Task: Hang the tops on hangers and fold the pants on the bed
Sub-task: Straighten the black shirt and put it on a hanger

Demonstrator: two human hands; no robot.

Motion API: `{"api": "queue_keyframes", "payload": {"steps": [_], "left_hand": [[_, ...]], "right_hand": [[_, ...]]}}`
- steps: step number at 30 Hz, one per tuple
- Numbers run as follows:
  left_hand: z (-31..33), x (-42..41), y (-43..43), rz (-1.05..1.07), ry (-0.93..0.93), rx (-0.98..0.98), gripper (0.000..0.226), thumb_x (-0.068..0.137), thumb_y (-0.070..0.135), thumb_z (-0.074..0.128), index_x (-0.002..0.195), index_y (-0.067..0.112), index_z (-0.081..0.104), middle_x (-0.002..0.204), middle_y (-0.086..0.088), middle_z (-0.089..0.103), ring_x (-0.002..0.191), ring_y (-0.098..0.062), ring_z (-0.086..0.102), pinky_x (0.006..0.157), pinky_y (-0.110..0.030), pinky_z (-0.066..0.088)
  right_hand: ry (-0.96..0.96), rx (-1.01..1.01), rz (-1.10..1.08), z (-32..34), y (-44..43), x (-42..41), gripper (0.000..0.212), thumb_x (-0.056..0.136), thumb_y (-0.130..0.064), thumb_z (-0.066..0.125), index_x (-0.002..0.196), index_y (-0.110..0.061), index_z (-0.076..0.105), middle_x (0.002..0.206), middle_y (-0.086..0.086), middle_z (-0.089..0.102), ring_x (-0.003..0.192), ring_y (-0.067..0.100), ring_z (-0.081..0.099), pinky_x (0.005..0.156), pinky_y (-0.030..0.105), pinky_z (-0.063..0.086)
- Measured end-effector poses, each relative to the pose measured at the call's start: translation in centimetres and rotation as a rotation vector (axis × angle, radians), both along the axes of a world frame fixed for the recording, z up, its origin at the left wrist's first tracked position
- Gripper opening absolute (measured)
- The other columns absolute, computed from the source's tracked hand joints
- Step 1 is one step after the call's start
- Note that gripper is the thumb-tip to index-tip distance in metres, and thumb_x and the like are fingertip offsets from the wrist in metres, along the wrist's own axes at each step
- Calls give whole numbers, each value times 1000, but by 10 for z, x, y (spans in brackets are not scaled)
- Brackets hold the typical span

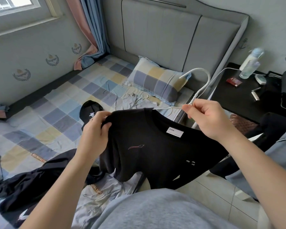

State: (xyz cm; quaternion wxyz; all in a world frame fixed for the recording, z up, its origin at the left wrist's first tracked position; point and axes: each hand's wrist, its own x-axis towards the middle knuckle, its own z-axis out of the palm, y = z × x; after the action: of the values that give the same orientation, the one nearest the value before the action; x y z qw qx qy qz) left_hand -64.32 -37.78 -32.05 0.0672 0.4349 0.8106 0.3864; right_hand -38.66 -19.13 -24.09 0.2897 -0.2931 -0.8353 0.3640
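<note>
A black T-shirt (149, 149) is held up in the air over the near edge of a bed, its neck label facing the viewer. A white hanger (196, 95) pokes out of the collar. The left hand (96, 129) grips the shirt's shoulder. The right hand (208, 119) pinches the hanger just below its hook.

Beneath lies a checked sheet (59, 103) in blue, grey and yellow, rumpled, with a matching pillow (157, 80), a black cap (89, 111) and dark clothing (31, 184) spread near the viewer. A grey padded headboard (172, 30) stands behind. To the right, a black bedside table (238, 96) carries a clear bottle (249, 65). Curtains (92, 30) hang beside a window (15, 5) on the left.
</note>
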Motion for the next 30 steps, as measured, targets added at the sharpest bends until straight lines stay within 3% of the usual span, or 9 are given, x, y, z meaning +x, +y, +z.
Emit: {"api": "queue_keyframes", "payload": {"steps": [2,4,9,13,17,20,22,26,30], "left_hand": [[5,-3,-1,34,93,80,22,100,2,52,116,9,65,104,4,63,102,-21,59,88,-20,41],[11,-4,0,52,122,161,22,100,-1,49,109,7,67,102,4,63,99,-12,56,88,-7,36],[21,-5,4,161,-17,249,27,104,3,42,100,16,66,94,14,63,87,8,53,80,0,33],[22,-9,7,185,-79,178,27,105,9,42,98,23,63,94,15,63,87,3,53,80,-5,37],[21,-6,10,46,-93,140,27,106,18,42,103,20,68,104,7,65,104,-11,56,94,-31,44],[26,3,9,-204,14,110,24,102,31,52,107,20,73,102,12,68,104,-10,60,93,-28,46],[27,9,12,-301,112,82,15,97,25,63,108,19,73,100,10,66,99,-8,60,90,-23,46],[26,14,16,-337,197,140,20,97,19,58,106,9,73,90,4,62,84,-11,56,80,-23,46],[27,14,15,-346,157,145,23,98,18,54,104,5,72,87,4,63,82,-13,57,78,-28,47]], "right_hand": [[-48,-23,10,-3,3,5,62,91,-47,56,72,12,52,57,2,39,52,8,36,53,17,31],[-131,-77,38,-5,3,8,56,90,-44,53,73,9,56,49,-11,40,49,6,41,53,14,33],[-187,-260,140,-12,-4,7,47,90,-43,51,69,-1,55,40,-14,39,39,3,40,48,9,33],[-91,-341,206,-14,-9,3,45,89,-46,52,67,-6,53,47,-6,32,42,3,29,46,10,28],[7,-375,219,-18,-9,1,52,89,-59,55,65,-12,54,48,-10,33,42,3,29,46,9,28],[-10,-361,216,-21,-9,-2,47,89,-50,55,65,-10,54,47,-12,34,42,2,30,46,9,28],[-24,-373,223,-22,-10,-4,44,90,-46,55,63,-11,53,47,-8,32,41,5,28,45,9,27],[-35,-371,227,-20,-9,-8,55,87,-65,55,65,-15,57,48,0,29,42,10,26,45,12,27],[-68,-319,228,-11,-10,-6,37,84,-53,58,74,-19,68,51,4,36,46,13,32,47,15,31]]}}
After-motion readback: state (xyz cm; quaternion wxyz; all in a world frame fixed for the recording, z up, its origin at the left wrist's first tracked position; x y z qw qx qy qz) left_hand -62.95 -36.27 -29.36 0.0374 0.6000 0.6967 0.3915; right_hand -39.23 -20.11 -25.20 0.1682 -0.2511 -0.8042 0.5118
